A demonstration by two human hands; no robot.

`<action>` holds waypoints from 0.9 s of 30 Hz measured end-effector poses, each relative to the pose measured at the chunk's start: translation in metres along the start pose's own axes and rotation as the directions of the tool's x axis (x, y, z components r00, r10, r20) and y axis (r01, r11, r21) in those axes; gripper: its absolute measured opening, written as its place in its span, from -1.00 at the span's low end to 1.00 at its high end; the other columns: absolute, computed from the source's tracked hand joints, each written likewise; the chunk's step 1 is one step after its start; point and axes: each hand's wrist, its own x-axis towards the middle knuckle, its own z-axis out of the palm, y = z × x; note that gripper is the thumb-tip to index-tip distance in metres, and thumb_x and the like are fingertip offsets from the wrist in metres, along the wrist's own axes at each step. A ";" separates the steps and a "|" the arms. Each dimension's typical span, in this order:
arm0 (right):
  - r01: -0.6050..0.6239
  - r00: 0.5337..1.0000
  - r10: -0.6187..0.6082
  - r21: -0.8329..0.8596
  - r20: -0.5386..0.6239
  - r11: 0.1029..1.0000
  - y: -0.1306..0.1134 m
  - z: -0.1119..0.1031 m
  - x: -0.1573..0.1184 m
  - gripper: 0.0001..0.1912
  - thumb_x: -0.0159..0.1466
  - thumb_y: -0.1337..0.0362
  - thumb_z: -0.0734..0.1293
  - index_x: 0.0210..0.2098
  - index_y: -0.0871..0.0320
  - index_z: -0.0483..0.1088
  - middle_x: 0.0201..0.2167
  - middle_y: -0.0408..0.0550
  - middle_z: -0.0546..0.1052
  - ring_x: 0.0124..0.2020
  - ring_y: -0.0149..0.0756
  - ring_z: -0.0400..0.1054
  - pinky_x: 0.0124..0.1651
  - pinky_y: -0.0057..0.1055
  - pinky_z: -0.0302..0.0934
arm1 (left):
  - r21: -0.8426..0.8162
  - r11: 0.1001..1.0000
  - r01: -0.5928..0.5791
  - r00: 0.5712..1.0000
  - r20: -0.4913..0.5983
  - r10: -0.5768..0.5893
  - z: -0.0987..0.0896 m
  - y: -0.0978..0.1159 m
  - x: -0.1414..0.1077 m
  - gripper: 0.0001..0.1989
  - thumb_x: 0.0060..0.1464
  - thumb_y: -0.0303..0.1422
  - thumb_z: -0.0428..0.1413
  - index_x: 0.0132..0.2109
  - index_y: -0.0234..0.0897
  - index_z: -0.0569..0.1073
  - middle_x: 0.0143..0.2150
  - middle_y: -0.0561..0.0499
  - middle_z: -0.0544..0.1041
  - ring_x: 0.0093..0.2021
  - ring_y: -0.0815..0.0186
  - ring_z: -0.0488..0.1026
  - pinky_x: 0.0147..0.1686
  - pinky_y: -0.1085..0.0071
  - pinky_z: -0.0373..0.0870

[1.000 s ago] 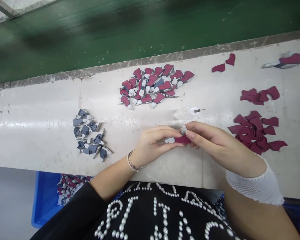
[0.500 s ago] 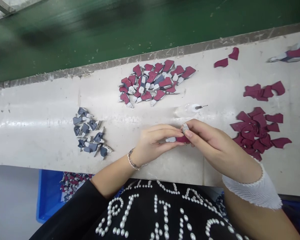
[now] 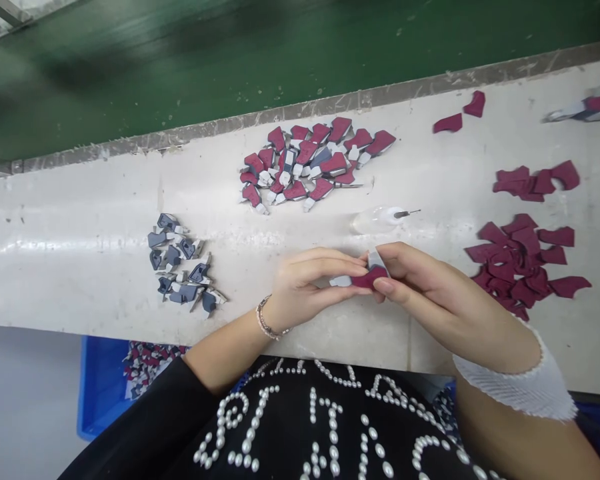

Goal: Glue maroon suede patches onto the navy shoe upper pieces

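Observation:
Between my two hands is a small grey plastic part with a maroon face (image 3: 369, 277), held above the near side of the bench. My left hand (image 3: 307, 279) pinches its left end, fingers above and thumb below, with a light grey tip poking out. My right hand (image 3: 420, 287) is closed on the right end, its thumb against the maroon face. Just beyond the hands lies a clear bottle with a thin metal needle tip (image 3: 377, 219). To the right is a pile of loose maroon pieces (image 3: 523, 267).
A heap of grey parts with maroon faces (image 3: 307, 160) lies at the far middle. Bare grey parts (image 3: 183, 263) sit on the left. More maroon pieces (image 3: 535, 181) lie at right. Below the bench's left side stands a blue bin (image 3: 93, 390). A green surface (image 3: 230, 60) runs behind.
My right thumb has shifted down onto the maroon face, so more of the part shows between my hands. My left hand keeps its hold. The view has shifted slightly.

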 end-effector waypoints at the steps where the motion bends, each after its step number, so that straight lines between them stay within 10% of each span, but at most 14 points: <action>1: 0.003 1.000 -0.003 -0.015 -0.008 1.000 -0.001 -0.001 0.000 -0.68 0.46 -0.08 0.19 -0.21 0.04 0.25 -0.40 -0.15 0.40 -0.34 -0.26 0.34 -0.30 -0.31 0.25 | -0.003 1.000 0.001 1.000 0.001 -0.001 0.001 0.000 -0.001 -0.73 0.04 -0.35 0.40 -0.10 -0.25 0.61 -0.18 -0.04 0.72 -0.13 0.31 0.70 -0.08 0.42 0.69; 10: 0.193 0.979 -0.202 -0.395 0.020 0.898 -0.003 -0.006 -0.006 -0.66 0.50 0.13 0.17 0.19 -0.04 0.37 0.04 -0.06 0.59 -0.01 -0.13 0.52 -0.05 -0.19 0.39 | -0.039 0.888 0.458 0.864 0.253 -0.435 -0.002 0.005 -0.010 -0.68 0.16 -0.28 0.32 0.00 -0.33 0.52 -0.16 -0.09 0.68 -0.21 0.32 0.68 -0.17 0.44 0.67; 20: 0.287 0.957 -0.253 -0.366 0.140 0.885 -0.009 -0.020 -0.006 -0.59 0.47 0.13 0.18 0.23 -0.11 0.45 0.04 -0.08 0.64 -0.03 -0.07 0.56 -0.08 -0.11 0.49 | -0.083 0.885 0.458 0.870 0.249 -0.426 0.003 0.014 -0.010 -0.76 0.11 -0.30 0.33 -0.36 -0.33 0.45 -0.45 0.06 0.54 -0.45 0.44 0.46 -0.43 0.54 0.47; 27: 0.262 0.963 -0.224 -0.325 0.149 0.909 -0.005 -0.025 -0.005 -0.62 0.47 0.09 0.20 0.20 -0.20 0.48 0.06 -0.15 0.63 -0.01 -0.07 0.56 -0.11 -0.12 0.49 | -0.101 0.797 0.595 0.759 0.396 -0.516 0.001 0.013 -0.007 -0.73 0.15 -0.19 0.31 -0.23 -0.34 0.54 -0.31 -0.05 0.65 -0.31 0.31 0.62 -0.29 0.43 0.59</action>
